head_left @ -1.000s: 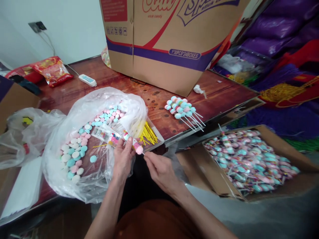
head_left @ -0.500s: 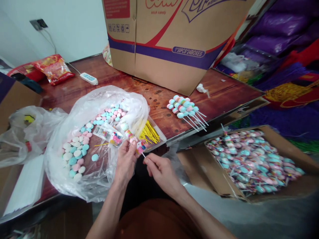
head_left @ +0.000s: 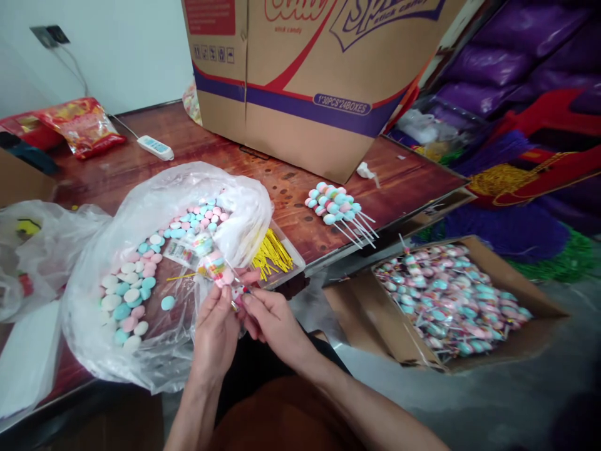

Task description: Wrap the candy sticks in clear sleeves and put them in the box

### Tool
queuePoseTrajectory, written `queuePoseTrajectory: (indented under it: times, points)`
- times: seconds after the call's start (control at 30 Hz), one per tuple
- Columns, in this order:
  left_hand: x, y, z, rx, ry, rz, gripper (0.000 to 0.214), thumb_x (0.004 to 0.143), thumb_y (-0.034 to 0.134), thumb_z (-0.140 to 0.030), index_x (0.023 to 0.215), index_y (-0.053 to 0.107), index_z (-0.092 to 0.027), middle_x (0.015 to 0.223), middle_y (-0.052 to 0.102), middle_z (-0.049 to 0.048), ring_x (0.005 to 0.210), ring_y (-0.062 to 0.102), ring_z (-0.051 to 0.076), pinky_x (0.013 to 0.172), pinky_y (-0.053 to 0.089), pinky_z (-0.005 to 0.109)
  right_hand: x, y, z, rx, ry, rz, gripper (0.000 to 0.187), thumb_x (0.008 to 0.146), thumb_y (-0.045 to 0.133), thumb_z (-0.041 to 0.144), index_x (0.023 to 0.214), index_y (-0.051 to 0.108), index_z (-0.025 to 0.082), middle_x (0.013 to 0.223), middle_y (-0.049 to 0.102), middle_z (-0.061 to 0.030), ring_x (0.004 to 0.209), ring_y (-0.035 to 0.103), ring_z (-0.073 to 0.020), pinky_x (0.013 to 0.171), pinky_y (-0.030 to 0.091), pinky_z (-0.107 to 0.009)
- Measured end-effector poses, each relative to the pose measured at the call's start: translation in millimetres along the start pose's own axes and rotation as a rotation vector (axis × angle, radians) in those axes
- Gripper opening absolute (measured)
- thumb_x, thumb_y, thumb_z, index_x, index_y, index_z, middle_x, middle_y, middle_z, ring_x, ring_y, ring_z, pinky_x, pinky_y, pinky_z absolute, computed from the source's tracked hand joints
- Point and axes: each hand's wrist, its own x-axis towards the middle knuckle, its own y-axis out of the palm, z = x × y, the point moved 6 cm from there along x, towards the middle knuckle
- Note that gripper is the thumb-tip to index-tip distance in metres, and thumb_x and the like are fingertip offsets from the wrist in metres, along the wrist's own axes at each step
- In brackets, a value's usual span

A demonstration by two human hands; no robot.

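Between both hands is a candy stick in a clear printed wrapper (head_left: 216,268), its pastel pieces pointing up and to the left. My left hand (head_left: 216,322) is closed on the lower end of the wrapped candy. My right hand (head_left: 267,313) pinches the printed wrapper bottom close beside it; the stick is mostly hidden by the fingers. Behind the hands lies a large clear plastic bag (head_left: 84,332) with loose pink, white and blue candies (head_left: 129,291). Flat printed wrappers (head_left: 181,252) and one yellow twist tie (head_left: 181,277) lie near the held candy.
Yellow twist ties (head_left: 272,254) fill a clear tray right of the bag. Unwrapped candy sticks (head_left: 334,203) lie near the table edge. A carton of wrapped candy sticks (head_left: 451,300) stands lower right. A big cardboard box (head_left: 291,131) stands behind, and a white power strip (head_left: 156,148) lies further left.
My right hand has moved from the stick's end up to the wrapper, close against my left hand. The held candy stands out more clearly above my fingers. The whole view has shifted slightly.
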Motion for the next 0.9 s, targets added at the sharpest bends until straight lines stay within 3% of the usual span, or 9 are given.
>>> queuePoseTrajectory:
  times: [0.1, 0.2, 0.27, 0.37, 0.57, 0.7, 0.8, 0.9]
  points:
    - [1, -2.8, -10, -0.032, 0.061, 0.043, 0.025, 0.083, 0.077, -0.035, 0.099, 0.073, -0.016, 0.070, 0.056, -0.0005, 0.067, 0.055, 0.012, 0.066, 0.051, 0.026, 9, -12, 16, -0.576, -0.081, 0.027, 0.032, 0.099, 0.046, 0.023, 0.071, 0.060, 0.018, 0.070, 0.066, -0.0022, 0.068, 0.061, -0.0144, 0.068, 0.042, -0.025]
    - [6, -12.3, -14, -0.005, 0.109, -0.066, 0.024, 0.081, 0.078, -0.033, 0.094, 0.073, -0.014, 0.063, 0.042, -0.0045, 0.058, 0.040, 0.008, 0.055, 0.041, 0.019, 28, -42, 19, -1.105, -0.020, -0.188, 0.023, 0.097, 0.050, 0.017, 0.085, 0.069, 0.019, 0.093, 0.071, -0.0092, 0.089, 0.065, -0.0213, 0.074, 0.044, -0.028]
    - [9, -16.4, -11, 0.042, 0.073, -0.128, 0.024, 0.078, 0.080, -0.032, 0.090, 0.072, -0.013, 0.063, 0.041, -0.0047, 0.057, 0.035, 0.007, 0.050, 0.033, 0.018, 42, -54, 13, -1.272, 0.041, -0.261, 0.022, 0.097, 0.050, 0.016, 0.093, 0.072, 0.018, 0.101, 0.072, -0.0122, 0.097, 0.065, -0.0239, 0.075, 0.045, -0.029]
    - [10, -16.8, -6, 0.038, -0.010, -0.141, 0.028, 0.074, 0.082, -0.035, 0.086, 0.070, -0.013, 0.065, 0.042, -0.0034, 0.059, 0.035, 0.008, 0.051, 0.033, 0.018, 60, -56, 0, -1.344, 0.070, -0.222, 0.024, 0.096, 0.050, 0.014, 0.098, 0.073, 0.018, 0.102, 0.072, -0.0141, 0.100, 0.066, -0.0261, 0.077, 0.047, -0.031]
    - [12, -13.8, -2, -0.027, -0.101, -0.071, 0.027, 0.074, 0.080, -0.033, 0.072, 0.061, -0.014, 0.065, 0.047, -0.0010, 0.059, 0.037, 0.009, 0.052, 0.036, 0.021, 67, -54, -6, -1.280, 0.118, -0.209, 0.024, 0.094, 0.046, 0.009, 0.107, 0.066, 0.011, 0.107, 0.070, -0.0198, 0.099, 0.067, -0.0284, 0.077, 0.048, -0.032]
    - [15, -12.8, -2, -0.004, -0.062, -0.078, 0.028, 0.071, 0.085, -0.029, 0.076, 0.061, -0.015, 0.064, 0.046, -0.0031, 0.058, 0.037, 0.007, 0.050, 0.031, 0.019, 53, -73, 3, -1.159, 0.137, -0.298, 0.020, 0.096, 0.042, 0.011, 0.106, 0.060, 0.014, 0.086, 0.070, -0.0125, 0.078, 0.067, -0.0241, 0.070, 0.045, -0.030]
    - [17, -8.6, -1, -0.009, -0.007, -0.080, 0.030, 0.070, 0.086, -0.029, 0.083, 0.061, -0.018, 0.064, 0.051, -0.0038, 0.057, 0.040, 0.007, 0.050, 0.030, 0.018, 33, -82, 15, -0.723, -0.044, -0.372, 0.014, 0.097, 0.044, 0.020, 0.092, 0.057, 0.018, 0.073, 0.063, -0.0036, 0.067, 0.061, -0.0185, 0.066, 0.044, -0.027]
    - [20, -2.0, 3, -0.014, 0.010, -0.067, 0.032, 0.069, 0.087, -0.030, 0.082, 0.060, -0.019, 0.064, 0.055, -0.0040, 0.054, 0.041, 0.006, 0.049, 0.031, 0.018, 16, -66, 18, -0.250, -0.210, -0.244, 0.018, 0.096, 0.049, 0.029, 0.081, 0.055, 0.020, 0.068, 0.056, 0.0016, 0.061, 0.054, -0.0132, 0.060, 0.044, -0.023]
